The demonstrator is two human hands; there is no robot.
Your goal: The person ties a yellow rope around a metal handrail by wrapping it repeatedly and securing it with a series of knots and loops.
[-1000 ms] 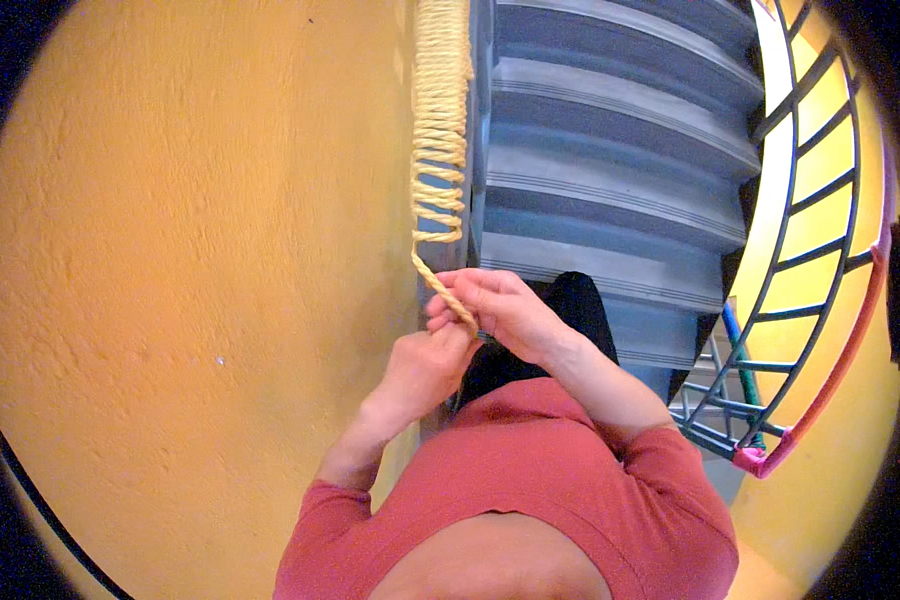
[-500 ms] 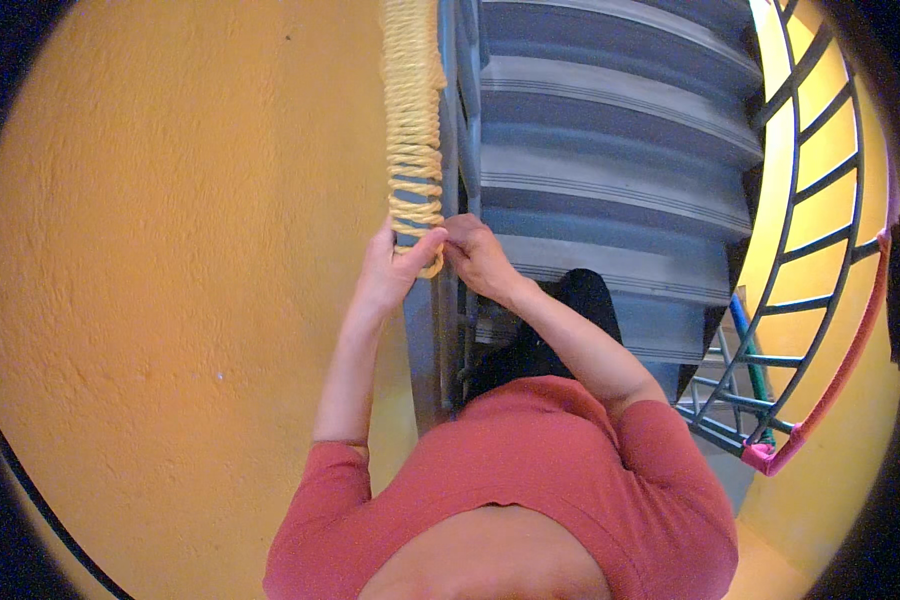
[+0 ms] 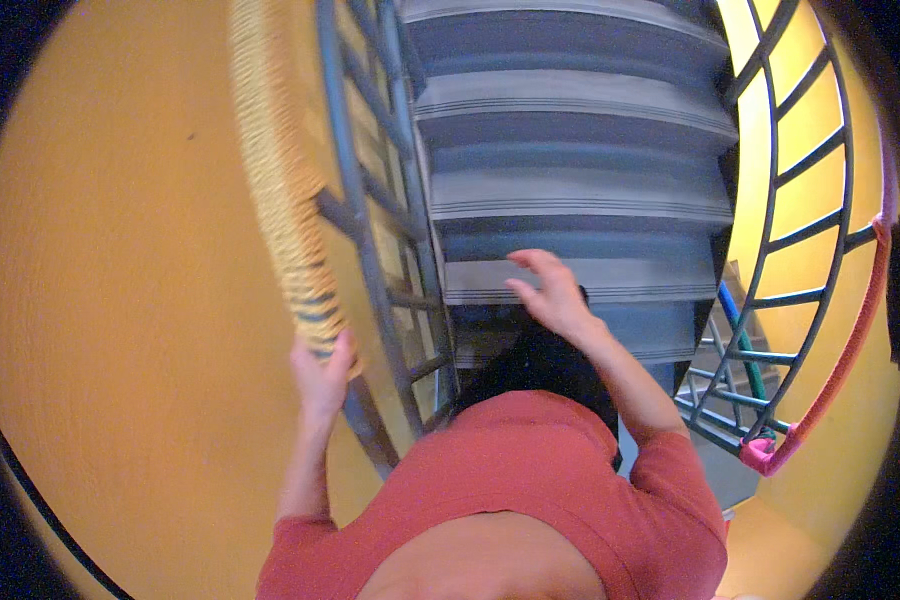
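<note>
Yellow rope [image 3: 275, 180] is wound around a handrail along the wall, in tight turns farther up and with wider gaps near its lower end. My left hand [image 3: 320, 375] is closed around the rail at those last turns, its thumb on the near side. The bare dark rail [image 3: 370, 425] runs on below it toward my body. My right hand [image 3: 555, 295] hangs in the air over the stairs, apart from the rail. Its thumb and fingers are spread and nothing shows between them. Whether a rope end hangs behind my left hand is hidden.
Grey-blue stairs [image 3: 580, 190] rise ahead of me. A blue-grey metal railing [image 3: 370, 230] stands between the rope and the steps. On the right, a curved dark railing [image 3: 770, 240] has a red-wrapped rail [image 3: 845, 370]. A rough orange-yellow wall [image 3: 120, 300] fills the left.
My right hand has come off the rope and moved right over the steps, opening. My left hand keeps hold of the rail. The view has shifted, so the rail now appears farther left and slanted.
</note>
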